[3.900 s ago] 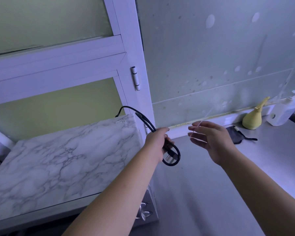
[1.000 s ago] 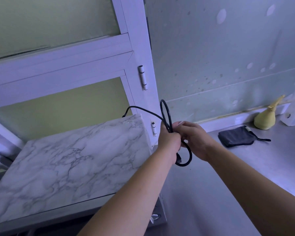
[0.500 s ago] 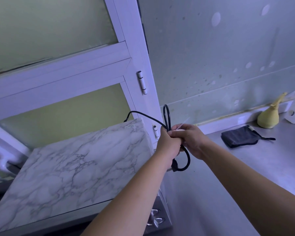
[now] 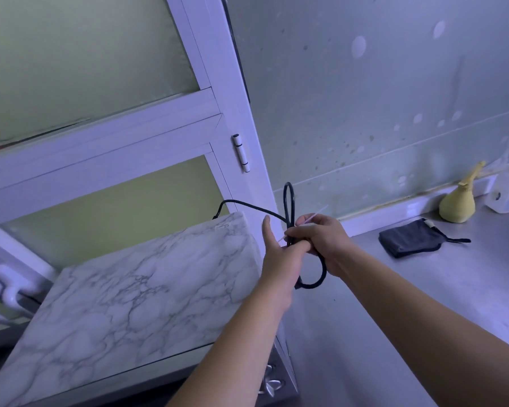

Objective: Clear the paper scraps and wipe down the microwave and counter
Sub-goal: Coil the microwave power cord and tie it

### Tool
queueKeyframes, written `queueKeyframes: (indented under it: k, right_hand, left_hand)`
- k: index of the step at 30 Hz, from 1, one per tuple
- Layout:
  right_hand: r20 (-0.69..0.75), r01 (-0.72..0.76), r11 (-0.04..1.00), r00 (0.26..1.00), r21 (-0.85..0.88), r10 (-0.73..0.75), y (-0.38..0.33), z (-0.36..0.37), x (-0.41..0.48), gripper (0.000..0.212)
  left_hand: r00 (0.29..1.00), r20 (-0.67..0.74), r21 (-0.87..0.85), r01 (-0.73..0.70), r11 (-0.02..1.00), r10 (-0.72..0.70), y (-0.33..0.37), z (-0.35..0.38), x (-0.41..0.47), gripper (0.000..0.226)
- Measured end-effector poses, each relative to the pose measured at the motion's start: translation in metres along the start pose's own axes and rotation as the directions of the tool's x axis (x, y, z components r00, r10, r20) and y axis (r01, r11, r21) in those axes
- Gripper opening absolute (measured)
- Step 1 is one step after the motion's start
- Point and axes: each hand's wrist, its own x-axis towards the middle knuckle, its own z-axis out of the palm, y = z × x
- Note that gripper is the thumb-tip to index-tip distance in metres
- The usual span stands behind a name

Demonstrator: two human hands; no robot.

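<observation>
— Grey wall (image 4: 394, 98) in front of you, is that right?
— Yes. It has pale spots on it. To its left is a white window frame (image 4: 224, 107) with cloudy glass.
— And lower down?
— The grey worktop (image 4: 423, 295) runs along the foot of the wall. The microwave (image 4: 144, 289) stands at the left, under the window. Its top looks like white marble with grey lines.
— Where are your hands?
— Both are up by the microwave's far right corner. My right grip (image 4: 321, 242) is closed round a black cord (image 4: 288, 198) folded into loops. One loop sticks up and one hangs down. The cord runs back behind the microwave.
— And the other one?
— My left grip (image 4: 279, 257) touches the right one. Its thumb points up, off the cord. Its fingers are mostly hidden, so I cannot tell if they hold anything.
— What lies on the worktop?
— A dark folded cloth (image 4: 409, 240) lies flat to the right of my hands, near the wall. Past it, against the wall, stands a yellow bottle (image 4: 457, 205) shaped like a pear.
— Anything small?
— A thin clear strip (image 4: 318, 211) pokes out of my right grip, by the cord.
</observation>
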Motion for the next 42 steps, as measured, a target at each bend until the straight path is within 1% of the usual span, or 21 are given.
queueKeyframes:
  k: [3,5,6,7,8,10,12,14,16,17,20,23,25,28,30,32,35,39,42]
  right_hand:
    - [-0.020,-0.010,0.998,1.000,0.069,0.011,0.000,0.000,0.001,0.022]
    - [-0.042,-0.006,0.994,0.999,0.108,0.010,0.001,0.000,0.002,0.022]
    - [-0.053,0.000,0.993,0.999,0.118,0.006,0.002,0.000,0.002,0.022]
    - [-0.066,0.006,0.993,0.998,0.122,0.002,0.003,-0.001,0.003,0.022]
    - [-0.079,0.010,0.992,0.997,0.126,0.000,0.005,-0.002,0.003,0.022]
    - [-0.099,0.009,0.989,0.995,0.148,0.006,0.007,-0.002,0.002,0.021]
    - [-0.101,0.007,0.986,0.995,0.168,0.010,0.010,-0.001,0.001,0.020]
    - [-0.101,0.001,0.984,0.995,0.177,0.018,0.012,0.002,0.002,0.020]
    - [-0.119,-0.001,0.985,0.993,0.172,0.021,0.013,0.003,0.003,0.025]
    - [-0.135,0.001,0.987,0.991,0.164,0.021,0.013,0.002,0.003,0.028]
    - [-0.155,0.023,0.993,0.988,0.120,-0.005,0.016,0.001,0.001,0.033]
    - [-0.163,0.072,0.996,0.985,0.059,-0.062,0.019,0.005,-0.006,0.034]
    - [-0.177,0.118,0.992,0.978,0.042,-0.108,0.020,0.009,-0.010,0.033]
    - [-0.171,0.185,0.982,0.969,0.026,-0.178,0.021,0.015,-0.015,0.030]
    - [-0.167,0.212,0.977,0.964,0.000,-0.209,0.022,0.020,-0.017,0.032]
    - [-0.173,0.234,0.971,0.956,-0.042,-0.238,0.023,0.026,-0.016,0.034]
    - [-0.176,0.254,0.963,0.948,-0.089,-0.266,0.024,0.031,-0.014,0.035]
    - [-0.181,0.279,0.950,0.936,-0.138,-0.301,0.025,0.033,-0.015,0.034]
    - [-0.172,0.286,0.946,0.935,-0.154,-0.311,0.024,0.033,-0.016,0.033]
  left_hand:
    - [0.985,-0.170,-0.160,-0.049,0.986,0.022,-0.011,0.004,-0.012,0.041]
    - [0.967,-0.253,-0.224,-0.020,0.974,-0.038,-0.016,0.007,-0.018,0.012]
    - [0.961,-0.263,-0.250,0.016,0.968,-0.084,-0.016,0.008,-0.019,0.013]
    - [0.957,-0.260,-0.279,0.056,0.959,-0.131,-0.015,0.008,-0.019,0.020]
    - [0.953,-0.256,-0.316,0.074,0.946,-0.160,-0.012,0.007,-0.019,0.019]
    - [0.947,-0.253,-0.426,0.072,0.902,-0.195,-0.006,0.003,-0.015,0.007]
    - [0.948,-0.259,-0.498,0.033,0.867,-0.186,-0.001,-0.002,-0.011,0.013]
    - [0.942,-0.329,-0.459,-0.107,0.882,-0.057,-0.001,-0.008,-0.006,0.018]
    - [0.912,-0.388,-0.339,-0.275,0.900,0.133,0.002,-0.011,-0.006,0.022]
    - [0.896,-0.381,-0.263,-0.340,0.903,0.227,0.003,-0.013,-0.006,0.024]
    - [0.865,-0.263,-0.054,-0.456,0.888,0.428,0.002,-0.019,-0.007,0.019]
    - [0.826,-0.114,0.093,-0.544,0.834,0.551,0.003,-0.028,-0.004,0.019]
    - [0.809,-0.025,0.159,-0.576,0.802,0.587,0.010,-0.032,-0.002,0.018]
    - [0.788,0.064,0.243,-0.607,0.757,0.612,0.022,-0.034,0.004,0.018]
    - [0.761,0.104,0.311,-0.636,0.706,0.640,0.029,-0.033,0.006,0.027]
    - [0.737,0.111,0.329,-0.660,0.675,0.667,0.035,-0.033,0.007,0.033]
    - [0.714,0.111,0.351,-0.679,0.645,0.691,0.038,-0.036,0.009,0.031]
    - [0.727,0.093,0.341,-0.665,0.665,0.680,0.037,-0.037,0.012,0.021]
    - [0.732,0.131,0.335,-0.668,0.665,0.669,0.039,-0.038,0.010,0.015]
